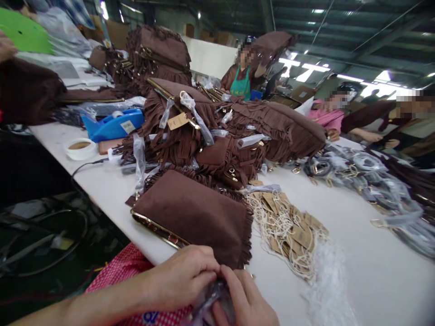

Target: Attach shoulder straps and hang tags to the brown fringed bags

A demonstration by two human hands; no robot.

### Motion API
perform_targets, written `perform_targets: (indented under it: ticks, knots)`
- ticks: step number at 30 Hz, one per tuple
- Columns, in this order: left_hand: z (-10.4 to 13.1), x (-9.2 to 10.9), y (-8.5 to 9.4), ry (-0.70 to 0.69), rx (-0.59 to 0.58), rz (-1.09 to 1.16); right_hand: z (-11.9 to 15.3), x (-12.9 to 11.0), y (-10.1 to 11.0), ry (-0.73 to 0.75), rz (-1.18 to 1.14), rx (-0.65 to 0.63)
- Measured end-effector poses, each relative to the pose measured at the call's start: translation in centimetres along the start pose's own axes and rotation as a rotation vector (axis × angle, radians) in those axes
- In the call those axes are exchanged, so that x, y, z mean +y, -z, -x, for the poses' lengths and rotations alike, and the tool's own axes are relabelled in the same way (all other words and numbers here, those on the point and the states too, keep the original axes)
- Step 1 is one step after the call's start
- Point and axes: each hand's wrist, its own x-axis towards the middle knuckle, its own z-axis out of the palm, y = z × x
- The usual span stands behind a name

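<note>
My left hand (183, 278) and my right hand (246, 296) meet at the bottom centre, near the table's front edge. Both have their fingers closed on a crumpled clear plastic wrap (209, 301) with something dark inside, partly hidden by the fingers. Just beyond them lies a brown fringed bag (197, 210), its gold zipper facing the near left side. Right of that bag is a pile of tan paper tags (295, 235) with white strings. Behind it are stacked more brown fringed bags (176, 131), one with a tag (178, 121) hanging from it.
A blue tape dispenser (117, 124) and a white tape roll (80, 148) stand at the left. Plastic-wrapped straps (367, 170) lie at the right. Thin clear plastic pieces (331, 280) lie near the tags. Several people are around the table's far side; one holds up a brown bag.
</note>
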Motion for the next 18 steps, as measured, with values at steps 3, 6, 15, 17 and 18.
perform_targets:
  ticks: [3,6,15,17,18]
  knots:
    - [-0.1,-0.5,0.4,-0.113,0.087,-0.129,0.0,0.4,-0.4,-0.032,-0.045,0.068]
    - [-1.0,-1.2,0.7,-0.241,0.117,-0.334,-0.2,0.5,-0.2,-0.074,-0.101,0.089]
    - [-3.8,-2.3,0.6,-0.232,-0.022,-0.532,-0.4,0.9,0.2,0.128,0.046,0.004]
    - [-3.7,-2.2,1.1,-0.272,-0.052,-0.519,-0.4,1.3,0.2,0.221,0.047,-0.014]
    - [-3.7,-2.1,1.4,-0.296,-0.072,-0.505,-0.6,1.4,0.3,0.262,0.049,-0.048]
